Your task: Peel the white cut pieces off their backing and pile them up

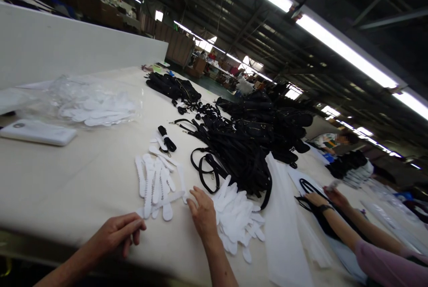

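My left hand [117,233] rests near the table's front edge, fingers curled together on the tip of a white toothed strip [160,202]. My right hand [201,212] lies palm down, fingers loosely bent, touching the edge of a heap of white strips [236,218]. Between the hands lies a spread of several more white strips [155,180]. Just beyond is a big tangle of black straps [240,149] with metal clips.
A clear bag of white strips [93,104] and a white flat box [38,132] lie at the left. Black bags [174,85] sit further back. A co-worker's hands [326,198] work on a black strap at the right. White sheets [284,215] lie beside the heap.
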Motion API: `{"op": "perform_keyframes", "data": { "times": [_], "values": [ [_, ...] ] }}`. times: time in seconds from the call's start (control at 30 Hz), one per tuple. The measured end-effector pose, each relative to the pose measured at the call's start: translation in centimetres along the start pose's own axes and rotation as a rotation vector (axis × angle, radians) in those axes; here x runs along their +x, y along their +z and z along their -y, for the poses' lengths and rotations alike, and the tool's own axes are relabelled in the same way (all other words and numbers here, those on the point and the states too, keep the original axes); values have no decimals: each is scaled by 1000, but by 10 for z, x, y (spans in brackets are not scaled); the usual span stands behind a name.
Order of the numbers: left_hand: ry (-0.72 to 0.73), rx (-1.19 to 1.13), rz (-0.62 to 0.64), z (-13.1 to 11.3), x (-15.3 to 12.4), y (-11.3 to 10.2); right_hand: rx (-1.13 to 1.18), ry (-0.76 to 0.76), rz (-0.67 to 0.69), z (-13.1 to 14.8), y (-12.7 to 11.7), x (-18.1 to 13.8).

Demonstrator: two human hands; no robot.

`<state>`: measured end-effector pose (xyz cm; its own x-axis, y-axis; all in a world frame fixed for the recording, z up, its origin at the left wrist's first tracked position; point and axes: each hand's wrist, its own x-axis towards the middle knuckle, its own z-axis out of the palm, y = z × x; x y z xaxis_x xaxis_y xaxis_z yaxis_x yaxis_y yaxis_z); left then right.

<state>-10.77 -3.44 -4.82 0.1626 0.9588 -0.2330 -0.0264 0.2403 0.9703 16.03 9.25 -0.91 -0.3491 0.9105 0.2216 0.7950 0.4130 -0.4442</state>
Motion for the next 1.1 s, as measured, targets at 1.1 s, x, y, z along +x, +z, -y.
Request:
{"op": "perform_keyframes", "data": {
  "times": [1.1],
  "values": [
    [21,-25,-9,7,2,-1,-279,37,134,13,17,17]
  ]
}}
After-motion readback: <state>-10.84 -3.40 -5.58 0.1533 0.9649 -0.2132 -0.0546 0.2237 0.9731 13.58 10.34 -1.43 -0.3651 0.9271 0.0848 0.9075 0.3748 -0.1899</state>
